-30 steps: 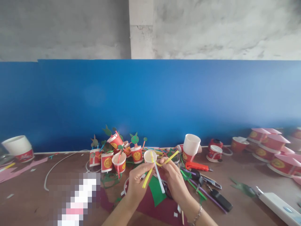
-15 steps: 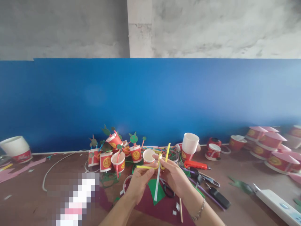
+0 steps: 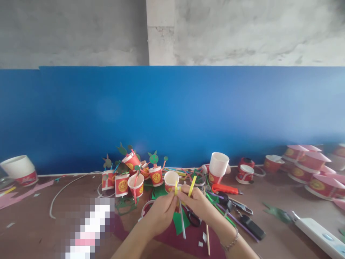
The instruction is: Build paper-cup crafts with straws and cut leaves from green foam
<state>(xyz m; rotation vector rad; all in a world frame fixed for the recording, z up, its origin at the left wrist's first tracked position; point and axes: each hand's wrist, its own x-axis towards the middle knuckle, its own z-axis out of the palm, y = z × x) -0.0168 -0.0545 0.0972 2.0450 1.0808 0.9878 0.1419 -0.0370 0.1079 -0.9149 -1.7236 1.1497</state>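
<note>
Over a dark red sheet point(image 3: 175, 242), my left hand point(image 3: 161, 212) and my right hand point(image 3: 195, 201) meet with fingertips close together. Between them is a yellow strip point(image 3: 192, 186); one end sticks up beside my right fingers and another bit shows at the left fingertips. A thin white straw point(image 3: 182, 221) slants down from where the fingers pinch. Both hands are closed, and the fingers partly hide the join of strip and straw. Just beyond the hands stands a paper cup point(image 3: 171, 179). Below them lie a green paper piece point(image 3: 179, 223) and dark-handled scissors point(image 3: 194, 218).
Red paper cups point(image 3: 122, 186) with green cut-outs cluster at left. A stack of white cups point(image 3: 219, 163), an orange utility knife point(image 3: 226, 189), black keys point(image 3: 252, 226) and a thin wooden stick point(image 3: 207, 240) lie rightward. At far right are pink-topped cups point(image 3: 322, 185) and a power strip point(image 3: 320, 233).
My left hand has moved in against my right, and the yellow end that stuck out leftward is now folded or covered. The white straw's lower end has swung right.
</note>
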